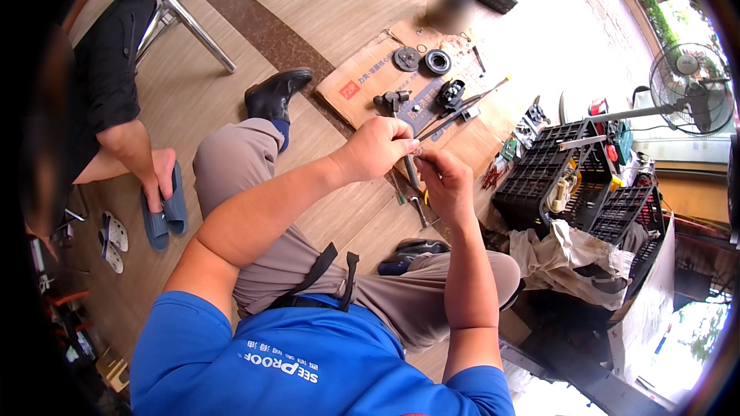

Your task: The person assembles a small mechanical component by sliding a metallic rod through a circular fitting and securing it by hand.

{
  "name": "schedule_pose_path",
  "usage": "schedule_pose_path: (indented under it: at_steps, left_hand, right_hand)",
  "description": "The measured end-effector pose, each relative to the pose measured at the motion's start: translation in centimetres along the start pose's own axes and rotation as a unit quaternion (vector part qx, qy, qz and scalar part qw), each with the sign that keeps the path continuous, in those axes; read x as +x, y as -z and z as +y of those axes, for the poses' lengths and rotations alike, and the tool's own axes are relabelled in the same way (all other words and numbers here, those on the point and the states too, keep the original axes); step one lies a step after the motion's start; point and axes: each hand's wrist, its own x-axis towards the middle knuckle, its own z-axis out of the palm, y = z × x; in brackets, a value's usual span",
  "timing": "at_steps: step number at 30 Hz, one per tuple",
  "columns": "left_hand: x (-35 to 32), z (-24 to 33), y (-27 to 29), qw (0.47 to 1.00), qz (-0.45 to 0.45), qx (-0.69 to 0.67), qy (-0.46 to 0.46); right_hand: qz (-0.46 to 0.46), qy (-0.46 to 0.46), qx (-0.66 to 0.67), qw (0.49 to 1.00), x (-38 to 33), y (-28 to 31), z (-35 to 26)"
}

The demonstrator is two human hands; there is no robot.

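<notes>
My left hand (374, 149) and my right hand (449, 182) meet in front of me, above the near side of a flat cardboard sheet (339, 91). Both are closed, fingertips pinched around a small shiny piece (418, 151), too small to name. Behind my left hand is what looks like a hammer (393, 98); its handle passes beneath my fingers. On the cardboard beyond lie a dark disc (406, 58), a black ring-shaped part (438, 62), a black mechanical part (450, 92) and a long thin rod (486, 95).
Black plastic crates (539, 162) with tools and a crumpled cloth (566, 254) stand on the right, near a fan (688, 88). A metal tool (420, 213) lies on the floor. At left another person's feet wear blue slippers (156, 223), near a metal-legged chair (193, 19).
</notes>
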Motion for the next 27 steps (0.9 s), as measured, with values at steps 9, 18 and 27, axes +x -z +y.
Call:
schedule_pose_path:
  at_steps: [9, 18, 27]
  left_hand:
    - [-0.2, -0.2, -0.5, 0.999, 0.027, -0.017, 0.015]
    - [-1.1, 1.6, -0.6, 0.991, 0.020, 0.129, -0.032]
    - [-1.3, 1.4, -1.1, 0.991, -0.001, 0.104, -0.081]
  right_hand:
    - [0.025, 0.012, 0.021, 0.999, -0.3, -0.6, -0.9]
    - [0.063, 0.000, -0.004, 0.998, 0.0, 0.4, -1.9]
    - [0.072, 0.009, -0.034, 0.997, 0.3, 0.5, -1.3]
